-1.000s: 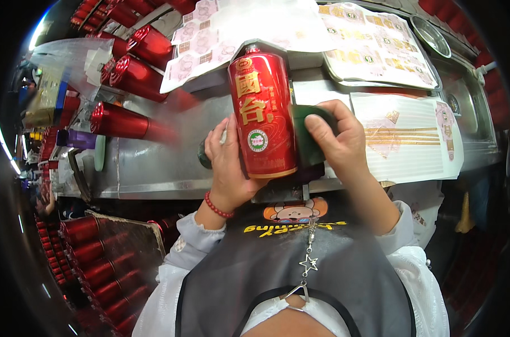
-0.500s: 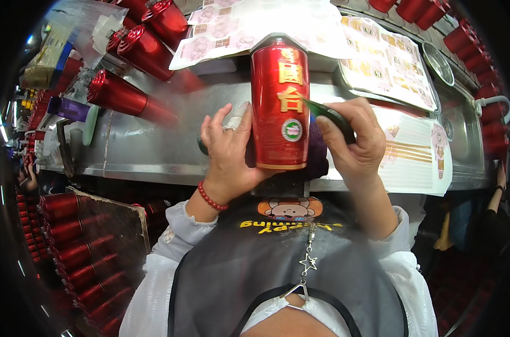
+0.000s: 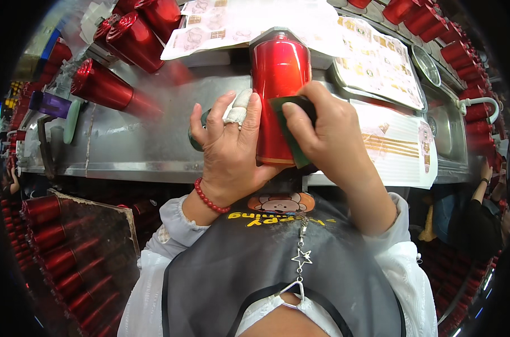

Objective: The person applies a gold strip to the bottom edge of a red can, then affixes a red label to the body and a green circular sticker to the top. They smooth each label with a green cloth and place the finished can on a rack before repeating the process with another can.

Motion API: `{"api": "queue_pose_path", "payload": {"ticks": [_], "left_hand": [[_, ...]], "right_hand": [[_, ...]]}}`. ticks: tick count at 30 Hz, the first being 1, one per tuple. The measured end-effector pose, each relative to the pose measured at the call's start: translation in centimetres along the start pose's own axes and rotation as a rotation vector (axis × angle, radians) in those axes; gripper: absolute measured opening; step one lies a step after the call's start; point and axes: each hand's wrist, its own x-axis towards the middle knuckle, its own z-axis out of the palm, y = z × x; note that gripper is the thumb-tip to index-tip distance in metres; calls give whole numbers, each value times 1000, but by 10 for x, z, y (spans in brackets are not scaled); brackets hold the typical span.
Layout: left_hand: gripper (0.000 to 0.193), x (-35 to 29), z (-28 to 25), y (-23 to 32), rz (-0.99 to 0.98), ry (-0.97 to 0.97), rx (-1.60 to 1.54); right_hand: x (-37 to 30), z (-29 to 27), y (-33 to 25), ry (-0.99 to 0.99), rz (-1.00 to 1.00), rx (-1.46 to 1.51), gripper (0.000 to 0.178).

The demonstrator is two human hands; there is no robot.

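Observation:
A glossy red bottle lies in front of me, its plain red side up and its base toward me. My left hand steadies it from the left, thumb beneath the base end, fingers spread along its side. White wrapping covers one finger, and a red bead bracelet circles the wrist. Behind those fingers a dark green object shows only in part. In my right hand, a flat dark green scraper is pinched, its edge against the bottle's right side.
Several red bottles stand at the back left, one red bottle nearer. Printed decal sheets lie behind, with a tray of more decals and a striped sheet to the right. A metal bowl and sink sit beyond.
The bottle has turned, so its gold lettering and round emblem no longer face up. My right hand has moved left, bringing the scraper across the bottle's side.

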Motion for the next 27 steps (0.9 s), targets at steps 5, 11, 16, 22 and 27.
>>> {"api": "queue_pose_path", "payload": {"ticks": [5,11,16,22,27], "left_hand": [[105,-4,5,-7,-21,-25,-70],[112,-23,37,-29,-47,-136,-203],[89,-18,20,-15,-67,41,-280],[54,-31,9,2,211,115,-110],[52,-43,12,-10,156,97,-156]], "right_hand": [[5,-10,4,-105,-248,179,17],[-30,-14,11,-64,-731,-105,21],[-46,-20,27,-70,-130,347,13],[-49,10,48,105,171,560,21],[-52,9,61,67,240,627,24]]}}
